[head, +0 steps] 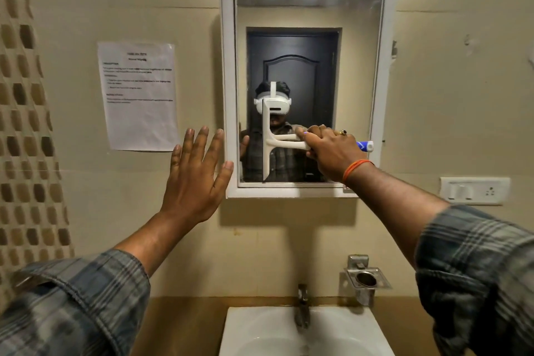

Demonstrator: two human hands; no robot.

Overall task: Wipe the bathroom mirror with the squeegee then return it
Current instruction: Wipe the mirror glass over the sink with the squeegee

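A person in a checked shirt is standing at a bathroom mirror (358, 72), holding a white squeegee (267, 147) against the glass. The right hand (332, 152) is gripping the squeegee's handle with fingers wrapped tight around it, and an orange thread band (356, 169) is circling that wrist. The blade is standing upright on the lower left part of the glass, its handle pointing to the right into the fist. The left hand (195, 179) is raised with palm forward and fingers spread wide, holding nothing, its fingertips just beside the mirror's white frame (226, 81); whether it is touching the wall cannot be told. A blue and white tube (365, 146) is showing just past the right hand's knuckles, near the mirror's right edge. A printed sheet of paper (138, 95) is hanging on the tiled wall to the left of the mirror. Below, a white sink (239, 332) with a metal tap (302, 309) is sitting under the mirror, a metal holder (367, 279) is fixed to the wall on its right, and a white switch plate (474, 191) is mounted further right.
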